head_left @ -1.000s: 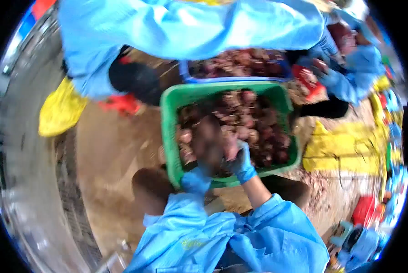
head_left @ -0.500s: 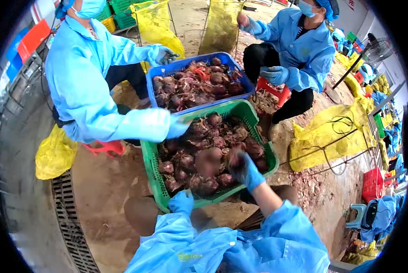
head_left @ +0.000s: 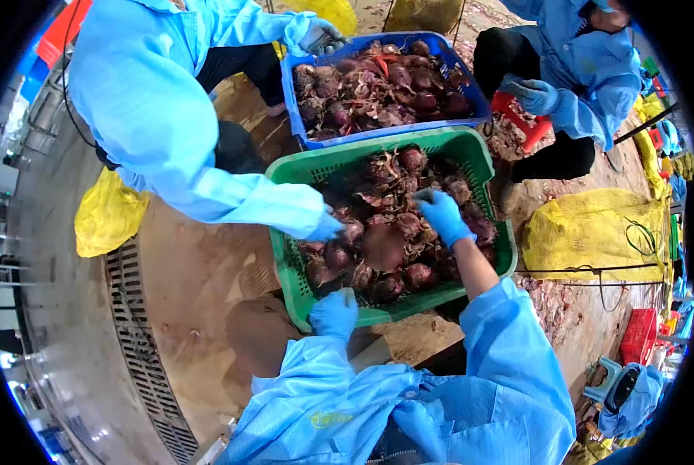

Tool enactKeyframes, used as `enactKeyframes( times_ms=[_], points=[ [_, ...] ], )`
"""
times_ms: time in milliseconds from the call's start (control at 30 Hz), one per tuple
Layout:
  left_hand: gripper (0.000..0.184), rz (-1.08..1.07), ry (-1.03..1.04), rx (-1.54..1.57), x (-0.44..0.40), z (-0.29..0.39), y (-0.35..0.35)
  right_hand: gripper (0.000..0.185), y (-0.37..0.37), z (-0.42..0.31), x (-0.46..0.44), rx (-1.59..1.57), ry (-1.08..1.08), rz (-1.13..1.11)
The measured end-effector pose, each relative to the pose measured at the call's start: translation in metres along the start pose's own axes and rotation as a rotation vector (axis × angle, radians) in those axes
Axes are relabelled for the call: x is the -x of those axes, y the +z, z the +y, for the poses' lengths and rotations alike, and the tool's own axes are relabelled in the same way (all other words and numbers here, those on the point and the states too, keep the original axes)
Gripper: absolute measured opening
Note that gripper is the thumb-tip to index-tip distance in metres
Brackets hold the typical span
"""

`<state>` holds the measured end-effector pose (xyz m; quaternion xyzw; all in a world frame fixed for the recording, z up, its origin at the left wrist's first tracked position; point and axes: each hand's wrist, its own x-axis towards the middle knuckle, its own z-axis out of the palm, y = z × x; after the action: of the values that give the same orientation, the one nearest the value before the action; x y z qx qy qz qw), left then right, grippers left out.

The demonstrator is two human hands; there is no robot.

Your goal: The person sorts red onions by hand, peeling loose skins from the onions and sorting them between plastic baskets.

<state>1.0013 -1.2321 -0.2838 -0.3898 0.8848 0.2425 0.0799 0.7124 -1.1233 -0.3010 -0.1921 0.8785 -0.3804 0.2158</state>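
Observation:
A green crate (head_left: 393,314) of dark red onions (head_left: 419,276) stands before my knees. My left hand (head_left: 334,313), in a blue glove, is at the crate's near left edge, its fingers bunched; whether they grip the rim or anything else is hidden. Over the onions at the crate's right middle, my gloved right hand (head_left: 444,215) reaches in with its fingertips at the onions; what they hold, if anything, cannot be made out. A co-worker's gloved hand (head_left: 325,225) reaches into the same crate from the left.
Beyond it, a blue crate (head_left: 393,133) holds more onions. Co-workers in blue sit at the left and upper right. Yellow mesh sacks (head_left: 595,232) lie right and left (head_left: 111,213). A floor drain (head_left: 142,333) runs at left; a red basket (head_left: 638,336) stands at right.
The view has shifted and turned. My right hand has moved up and away over the onions. The left co-worker's arm, above the crates a second ago, has come down into the green crate.

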Motion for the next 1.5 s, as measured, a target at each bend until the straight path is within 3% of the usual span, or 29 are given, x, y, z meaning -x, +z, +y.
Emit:
enactKeyframes(
  times_ms=[67, 133, 167, 233, 367, 467, 500, 533, 600, 633, 667, 733, 800, 900, 933, 1000, 1100, 1367, 1467, 1500],
  points=[
    [0.026, -0.038, -0.013, -0.010, -0.002, 0.002, -0.003, 0.021, 0.028, -0.001, 0.011, 0.164, -0.174, 0.017],
    [0.025, 0.091, 0.100, -0.032, -0.001, -0.004, 0.006, 0.025, 0.059, -0.009, 0.010, 0.419, -0.314, -0.046],
    [0.025, 0.083, 0.093, -0.042, 0.001, -0.005, 0.007, 0.025, 0.071, -0.014, 0.012, 0.409, -0.309, -0.056],
    [0.024, 0.020, 0.042, -0.016, 0.000, 0.004, -0.005, 0.038, 0.090, -0.025, 0.008, 0.947, -0.308, -0.257],
    [0.026, -0.058, -0.056, -0.037, -0.002, 0.011, -0.012, 0.038, 0.125, -0.025, -0.007, 1.188, -0.180, -0.296],
    [0.026, 0.065, 0.027, -0.056, -0.002, -0.001, 0.006, 0.045, 0.129, -0.016, -0.009, 1.169, -0.161, -0.287],
    [0.027, 0.071, 0.017, -0.045, 0.001, 0.006, -0.002, 0.058, 0.127, -0.013, -0.004, 1.139, -0.128, -0.251],
    [0.030, -0.125, -0.055, -0.081, -0.003, 0.023, -0.024, 0.047, 0.111, -0.023, 0.000, 0.976, -0.110, -0.280],
    [0.034, -0.218, 0.021, 0.161, -0.012, -0.003, 0.018, 0.024, 0.092, -0.028, 0.009, 0.784, -0.039, -0.240],
    [0.034, -0.239, 0.089, 0.210, -0.013, -0.001, 0.022, 0.027, 0.083, -0.019, 0.020, 0.818, -0.024, -0.005],
    [0.035, -0.238, 0.161, 0.239, -0.014, 0.007, 0.017, 0.037, 0.057, -0.042, 0.036, 0.627, 0.072, -0.126],
    [0.035, -0.250, 0.297, 0.376, -0.018, 0.029, 0.010, 0.061, 0.038, -0.049, 0.067, 0.233, 0.112, 0.049],
    [0.035, -0.341, 0.424, 0.545, -0.013, 0.068, 0.009, 0.063, 0.018, -0.061, 0.106, -0.236, 0.010, 0.196],
    [0.035, -0.614, 0.528, 0.754, 0.023, 0.119, 0.009, 0.064, 0.022, -0.075, 0.156, -0.273, 0.040, 0.309],
    [0.036, -0.696, 0.534, 0.811, 0.036, 0.123, 0.011, 0.064, 0.046, -0.078, 0.167, -0.173, -0.017, 0.494],
    [0.036, -0.849, 0.525, 0.901, 0.059, 0.129, 0.014, 0.064, 0.033, -0.095, 0.203, -0.214, 0.033, 0.346],
    [0.036, -0.988, 0.447, 1.005, 0.078, 0.142, 0.016, 0.067, 0.023, -0.115, 0.244, -0.104, -0.143, 0.358],
    [0.038, -1.029, 0.301, 1.225, 0.073, 0.144, 0.012, 0.066, 0.040, -0.090, 0.211, -0.216, -0.494, 0.415],
    [0.038, -0.958, 0.250, 1.341, 0.054, 0.125, -0.002, 0.066, 0.046, -0.088, 0.203, -0.207, -0.607, 0.384],
    [0.038, -0.930, 0.234, 1.384, 0.049, 0.113, -0.008, 0.065, 0.042, -0.093, 0.209, -0.269, -0.548, 0.292]
  ],
)
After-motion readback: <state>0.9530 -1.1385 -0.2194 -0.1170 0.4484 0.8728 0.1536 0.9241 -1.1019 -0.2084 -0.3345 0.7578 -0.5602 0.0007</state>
